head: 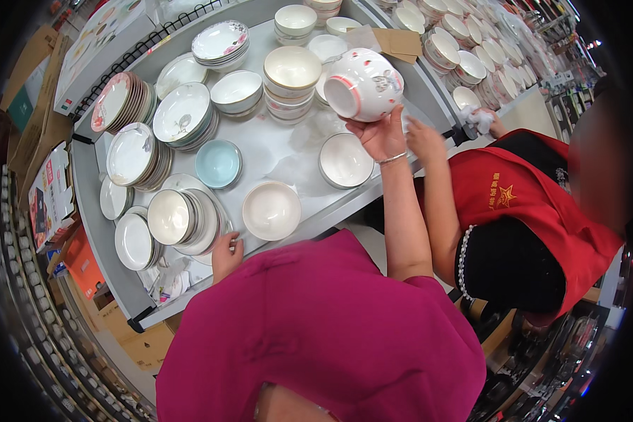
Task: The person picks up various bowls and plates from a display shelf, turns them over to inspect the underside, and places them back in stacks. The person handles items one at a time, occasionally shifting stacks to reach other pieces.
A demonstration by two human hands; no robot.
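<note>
My right hand (379,134) is raised over the right side of a display table and grips a white ceramic bowl (372,79) from below. The bowl is tipped on its side, its base and pinkish-red foot ring turned to me; a printed figure and red spots decorate its wall. Under it on the table stands a cream bowl (346,161). My left hand (228,254) is low at the table's near edge, beside a stack of plates (205,229) topped with bowls (171,216). Its fingers are loosely bent with nothing visible in them. To its right sits another cream bowl (271,211).
Raised grey rims bound the display table (274,153). A light-blue bowl (219,164), stacked bowls (291,74) and plate stacks (121,103) stand on it. Close at my right, a person in a red vest (485,179) reaches a hand (426,140) beside my forearm. Cardboard (398,45) lies at the far rim.
</note>
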